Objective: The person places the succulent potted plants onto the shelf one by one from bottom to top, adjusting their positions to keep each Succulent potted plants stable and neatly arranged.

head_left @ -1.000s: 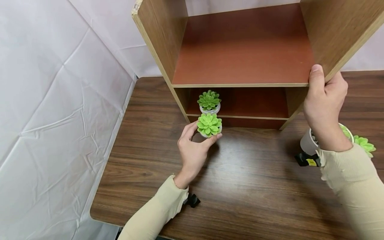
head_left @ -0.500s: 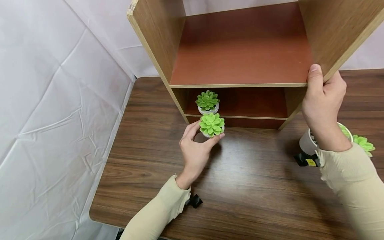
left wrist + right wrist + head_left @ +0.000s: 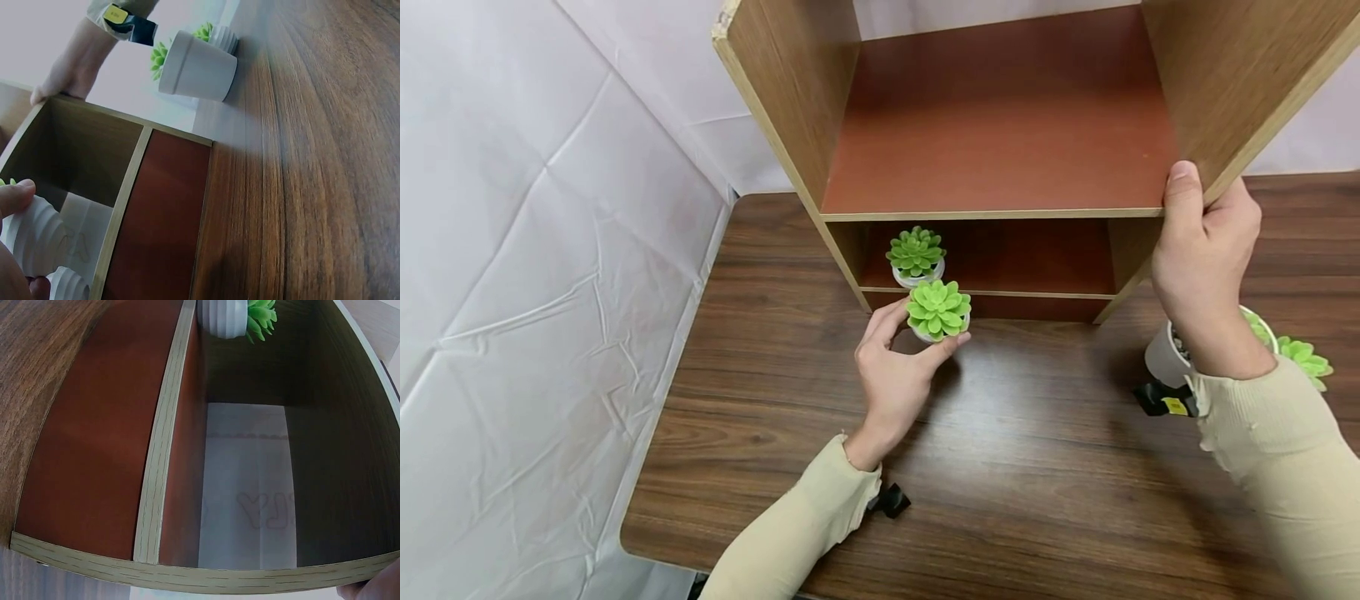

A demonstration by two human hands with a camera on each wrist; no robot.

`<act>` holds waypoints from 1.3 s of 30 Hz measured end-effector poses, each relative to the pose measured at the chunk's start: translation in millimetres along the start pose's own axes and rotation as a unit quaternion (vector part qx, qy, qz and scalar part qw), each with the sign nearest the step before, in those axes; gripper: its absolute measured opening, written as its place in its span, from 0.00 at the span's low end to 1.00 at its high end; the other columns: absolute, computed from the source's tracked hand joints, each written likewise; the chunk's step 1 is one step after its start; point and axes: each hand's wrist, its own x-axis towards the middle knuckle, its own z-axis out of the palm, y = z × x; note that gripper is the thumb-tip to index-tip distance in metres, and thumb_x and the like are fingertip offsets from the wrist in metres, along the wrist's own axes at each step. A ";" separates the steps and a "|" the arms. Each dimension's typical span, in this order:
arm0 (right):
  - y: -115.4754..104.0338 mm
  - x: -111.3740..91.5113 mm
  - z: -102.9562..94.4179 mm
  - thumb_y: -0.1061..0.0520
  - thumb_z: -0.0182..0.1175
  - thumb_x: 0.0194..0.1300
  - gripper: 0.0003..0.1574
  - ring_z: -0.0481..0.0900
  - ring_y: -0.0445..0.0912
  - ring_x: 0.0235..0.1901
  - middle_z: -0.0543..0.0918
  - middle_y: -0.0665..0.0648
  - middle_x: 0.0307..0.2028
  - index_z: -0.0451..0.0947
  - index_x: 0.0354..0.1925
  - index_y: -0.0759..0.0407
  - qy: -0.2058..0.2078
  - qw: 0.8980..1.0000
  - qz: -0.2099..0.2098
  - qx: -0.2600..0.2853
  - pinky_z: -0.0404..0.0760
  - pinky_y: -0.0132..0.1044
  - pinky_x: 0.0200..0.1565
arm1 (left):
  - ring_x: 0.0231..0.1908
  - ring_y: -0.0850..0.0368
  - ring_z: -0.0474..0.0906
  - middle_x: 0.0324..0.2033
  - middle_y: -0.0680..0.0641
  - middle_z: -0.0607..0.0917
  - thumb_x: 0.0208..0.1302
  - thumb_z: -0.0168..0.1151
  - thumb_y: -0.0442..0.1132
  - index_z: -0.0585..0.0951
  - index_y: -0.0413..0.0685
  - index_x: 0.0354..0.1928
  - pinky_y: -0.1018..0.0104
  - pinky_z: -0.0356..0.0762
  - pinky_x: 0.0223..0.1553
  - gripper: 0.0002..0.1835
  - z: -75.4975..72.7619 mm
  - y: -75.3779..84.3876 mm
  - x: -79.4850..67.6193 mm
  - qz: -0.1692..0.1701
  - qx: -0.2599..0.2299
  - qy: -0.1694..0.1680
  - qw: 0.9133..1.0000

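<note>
My left hand point(image 3: 895, 375) pinches a small potted succulent point(image 3: 938, 308) between thumb and fingers, just in front of the lower compartment. Its green rosette tops a white ribbed pot point(image 3: 36, 234), seen from the side in the left wrist view. Behind it a matching succulent point(image 3: 916, 252) stands at the left end of the lower shelf point(image 3: 1030, 258); its pot point(image 3: 222, 317) also shows in the right wrist view. My right hand point(image 3: 1206, 242) grips the front edge of the wooden shelf unit's right side panel point(image 3: 1247, 92), thumb on the inner face.
A plain white pot point(image 3: 199, 67) stands on the wood-grain table point(image 3: 1037, 467), right of the unit and partly behind my right wrist. Beside it is another succulent point(image 3: 1306, 360). The upper shelf point(image 3: 1000, 125) is red-brown. White sheeting point(image 3: 535, 292) hangs along the left and back.
My left hand has carried its succulent a little to the right, along the front of the lower shelf. The right hand keeps its grip on the side panel.
</note>
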 end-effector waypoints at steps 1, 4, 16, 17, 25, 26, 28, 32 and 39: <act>0.0 -0.2 -0.1 0.55 0.54 0.72 0.10 0.78 0.41 0.33 0.81 0.48 0.29 0.82 0.38 0.53 0.000 1.000 0.000 0.000 0.70 0.29 0.38 | 0.48 0.58 0.76 0.48 0.56 0.82 0.41 0.84 0.42 0.85 0.51 0.53 0.52 0.73 0.49 0.31 0.4 -0.4 -0.3 0.001 -0.001 -0.001 1.000; 0.0 -0.3 -0.1 0.55 0.54 0.72 0.10 0.78 0.41 0.33 0.82 0.48 0.30 0.82 0.38 0.52 -0.002 1.000 -0.002 -0.002 0.71 0.29 0.38 | 0.48 0.58 0.76 0.49 0.55 0.82 0.40 0.84 0.41 0.85 0.50 0.53 0.54 0.73 0.49 0.32 1.5 -0.8 -0.7 0.003 -0.006 0.000 1.000; 0.8 -0.2 -1.0 0.54 0.54 0.72 0.11 0.78 0.40 0.33 0.82 0.47 0.30 0.83 0.40 0.54 -0.001 1.000 -0.006 -0.008 0.71 0.29 0.38 | 0.49 0.59 0.77 0.49 0.56 0.82 0.41 0.84 0.41 0.85 0.50 0.54 0.52 0.71 0.52 0.32 6.9 1.7 1.3 0.008 -0.002 -0.007 1.000; 0.9 -0.4 -0.9 0.54 0.54 0.72 0.11 0.79 0.40 0.33 0.82 0.47 0.30 0.83 0.40 0.53 0.000 1.000 -0.006 -0.008 0.71 0.29 0.38 | 0.49 0.59 0.77 0.49 0.56 0.82 0.41 0.84 0.41 0.85 0.50 0.54 0.54 0.72 0.52 0.32 7.5 2.0 1.5 0.010 -0.003 -0.008 1.000; 0.8 -2.2 0.1 0.54 0.55 0.72 0.11 0.78 0.40 0.32 0.82 0.46 0.28 0.83 0.38 0.54 -0.001 1.000 -0.011 -0.009 0.71 0.29 0.37 | 0.50 0.59 0.76 0.50 0.56 0.82 0.41 0.84 0.41 0.84 0.50 0.54 0.58 0.71 0.52 0.33 9.8 2.8 0.4 0.012 -0.001 -0.011 1.000; 0.7 -2.2 0.1 0.54 0.55 0.72 0.11 0.78 0.40 0.32 0.82 0.46 0.28 0.83 0.38 0.55 0.000 1.000 -0.011 -0.009 0.71 0.29 0.37 | 0.50 0.59 0.76 0.50 0.56 0.82 0.41 0.84 0.40 0.84 0.50 0.54 0.58 0.71 0.52 0.33 10.1 2.9 0.1 0.011 -0.002 -0.012 1.000; 0.5 -2.0 -0.1 0.54 0.55 0.71 0.11 0.78 0.40 0.32 0.81 0.46 0.27 0.83 0.37 0.55 0.002 1.000 -0.013 -0.011 0.70 0.28 0.37 | 0.50 0.59 0.76 0.50 0.56 0.82 0.41 0.84 0.40 0.84 0.49 0.54 0.59 0.71 0.52 0.33 10.8 3.1 -0.2 0.012 -0.007 -0.013 1.000; 0.2 -2.3 -0.2 0.55 0.55 0.71 0.11 0.78 0.39 0.31 0.81 0.45 0.27 0.83 0.36 0.55 0.007 1.000 -0.015 -0.014 0.70 0.28 0.37 | 0.49 0.58 0.76 0.50 0.55 0.82 0.41 0.84 0.39 0.84 0.49 0.54 0.59 0.72 0.51 0.32 13.2 3.8 0.4 0.017 -0.019 -0.016 1.000; -0.9 -5.1 -0.9 0.55 0.55 0.71 0.11 0.77 0.40 0.31 0.81 0.45 0.26 0.82 0.35 0.55 0.006 1.000 -0.014 -0.013 0.69 0.28 0.37 | 0.50 0.58 0.76 0.50 0.53 0.82 0.39 0.84 0.37 0.84 0.46 0.54 0.58 0.73 0.51 0.34 18.4 5.5 -0.1 0.018 -0.025 -0.020 0.999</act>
